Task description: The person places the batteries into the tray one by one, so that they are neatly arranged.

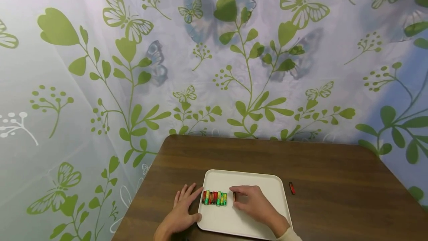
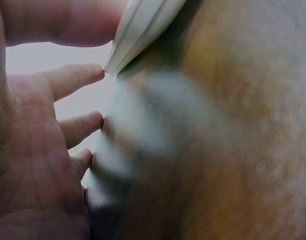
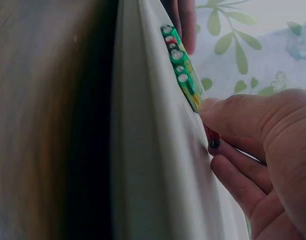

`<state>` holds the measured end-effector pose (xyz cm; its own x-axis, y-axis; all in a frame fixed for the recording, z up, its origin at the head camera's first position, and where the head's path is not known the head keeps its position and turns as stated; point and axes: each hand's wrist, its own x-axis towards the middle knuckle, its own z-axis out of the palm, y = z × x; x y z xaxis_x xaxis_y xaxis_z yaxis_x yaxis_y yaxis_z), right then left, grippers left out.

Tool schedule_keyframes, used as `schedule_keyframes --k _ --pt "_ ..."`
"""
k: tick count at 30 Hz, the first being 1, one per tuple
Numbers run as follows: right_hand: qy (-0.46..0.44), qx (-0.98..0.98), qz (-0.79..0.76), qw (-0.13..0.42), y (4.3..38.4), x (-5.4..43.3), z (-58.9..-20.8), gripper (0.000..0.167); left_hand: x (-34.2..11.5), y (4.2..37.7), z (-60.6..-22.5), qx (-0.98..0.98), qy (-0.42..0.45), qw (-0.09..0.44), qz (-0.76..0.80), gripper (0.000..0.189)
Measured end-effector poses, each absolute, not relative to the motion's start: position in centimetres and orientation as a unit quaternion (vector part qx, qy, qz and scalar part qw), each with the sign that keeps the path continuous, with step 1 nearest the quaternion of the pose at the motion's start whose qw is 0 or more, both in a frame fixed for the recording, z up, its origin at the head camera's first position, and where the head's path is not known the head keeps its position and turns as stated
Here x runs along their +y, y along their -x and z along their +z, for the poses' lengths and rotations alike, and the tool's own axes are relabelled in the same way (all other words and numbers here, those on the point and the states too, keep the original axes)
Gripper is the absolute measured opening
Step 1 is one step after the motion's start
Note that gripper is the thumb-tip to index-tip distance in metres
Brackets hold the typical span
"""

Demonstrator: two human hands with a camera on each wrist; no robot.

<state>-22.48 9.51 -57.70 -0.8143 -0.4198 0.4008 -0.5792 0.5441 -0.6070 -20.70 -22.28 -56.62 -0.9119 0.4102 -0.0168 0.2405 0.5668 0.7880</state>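
My right hand [image 1: 255,205] is over the middle of the white tray and holds a dark red-and-black battery [image 1: 234,196] between thumb and fingers. That battery's dark end [image 3: 213,143] shows below the thumb in the right wrist view. To its left, a row of several batteries [image 1: 214,198], some green and some red and black, lies side by side on the tray [image 1: 247,224]. At the tray's left edge, my left hand [image 1: 178,211] has its fingers spread. Its thumb [image 2: 63,22] and index finger touch the rim in the left wrist view.
Another red-and-black battery [image 1: 292,188] lies on the brown wooden table [image 1: 327,181], right of the tray. Behind the table hangs a pale curtain [image 1: 207,66] printed with green leaves and butterflies.
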Motion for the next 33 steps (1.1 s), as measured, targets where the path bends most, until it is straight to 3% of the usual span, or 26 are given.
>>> schedule_keyframes --k 18,28,33 --pt "-0.300 -0.882 0.343 0.117 22.7 6.7 -58.1 0.041 -22.4 20.8 -56.8 0.883 -0.185 0.096 0.420 0.091" --pt "-0.303 -0.879 0.338 0.143 22.4 7.6 -57.7 0.046 -22.4 20.8 -56.9 0.882 -0.188 0.097 0.421 0.091" --pt "-0.286 -0.883 0.349 0.126 22.4 9.0 -57.0 0.045 -22.4 20.8 -56.9 0.880 -0.190 0.100 0.423 0.091"
